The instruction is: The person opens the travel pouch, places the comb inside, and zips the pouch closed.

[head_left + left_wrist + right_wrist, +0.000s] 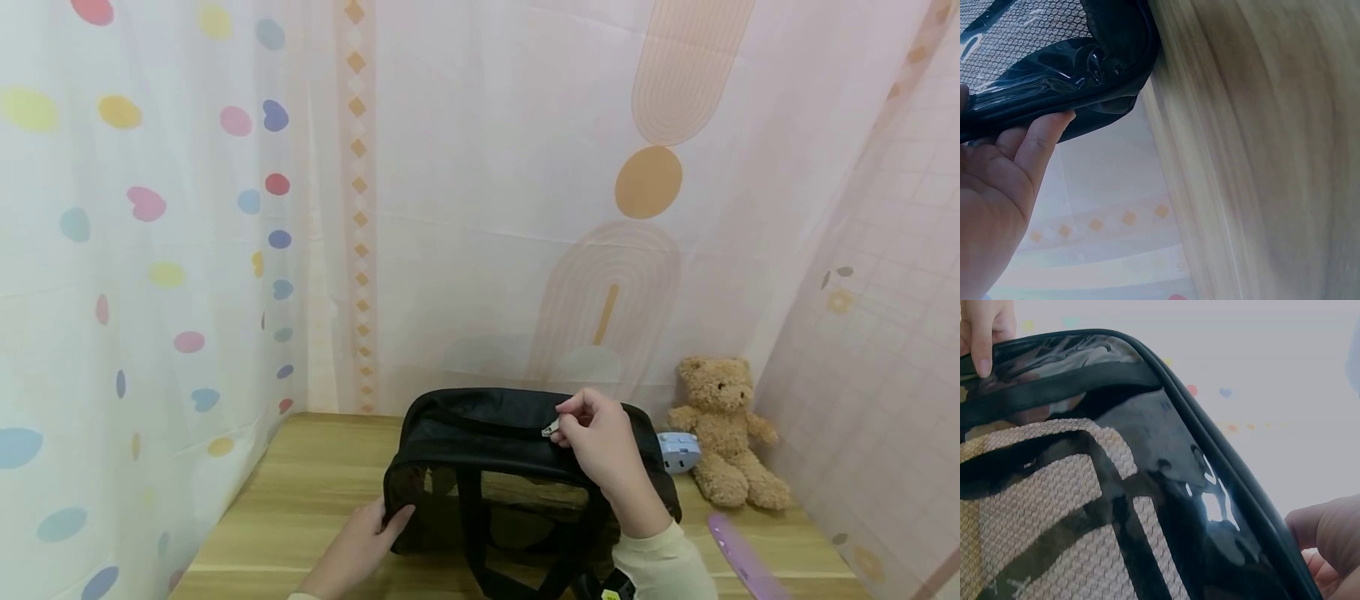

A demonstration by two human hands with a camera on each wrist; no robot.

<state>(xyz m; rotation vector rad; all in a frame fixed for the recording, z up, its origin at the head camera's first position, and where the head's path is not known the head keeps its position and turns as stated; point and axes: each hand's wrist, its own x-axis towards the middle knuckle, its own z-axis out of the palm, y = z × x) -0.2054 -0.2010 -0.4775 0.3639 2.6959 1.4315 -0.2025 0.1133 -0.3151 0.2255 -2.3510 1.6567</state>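
Observation:
A black bag (517, 508) with see-through side panels and a handle strap stands on the wooden table. Along its top runs a zipper, and my right hand (606, 442) pinches the metal zipper pull (553, 427) right of the middle. At the bag's left end my left hand (365, 537) grips the edge, thumb on the front panel and fingers behind. In the left wrist view, the left hand's fingers (1041, 140) lie against the bag's dark piped edge. Through the clear panel in the right wrist view shows a woven, light-coloured surface (1047, 506).
A brown teddy bear (723, 433) sits at the back right of the wooden table (322, 475). Between it and the bag is a light blue object (678, 452). A purple strip (738, 554) lies at the right front. Patterned curtains (465, 250) hang around the table.

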